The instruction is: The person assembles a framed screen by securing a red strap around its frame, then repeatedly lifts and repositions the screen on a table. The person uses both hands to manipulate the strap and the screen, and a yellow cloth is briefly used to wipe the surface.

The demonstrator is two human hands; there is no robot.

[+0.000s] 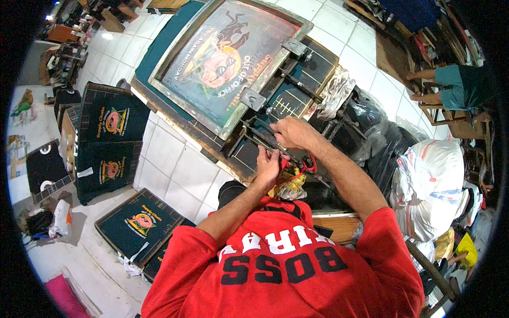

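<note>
A screen printing frame point(159, 71) with a printed-design mesh lies over a dark board point(318, 63). Metal clamps point(253, 98) and rods point(299, 85) run from its right edge. Over these rods, my right hand point(294, 133) is closed, its fingers curled near a rod end; what it grips is hidden. Just below and left of it, my left hand point(268, 165) pinches with thumb and fingers beside the metal bracket point(241, 139); its grip, too, is too small to make out. A red cord point(309, 165) and a yellow cloth point(290, 185) sit close by.
Dark printed panels point(106, 138) stand at left, with another printed panel point(140, 225) lower down. A crumpled white cloth point(338, 93), black plastic bags point(382, 132) and a large white sack point(430, 185) crowd the right. Another person's legs point(432, 87) show at far right.
</note>
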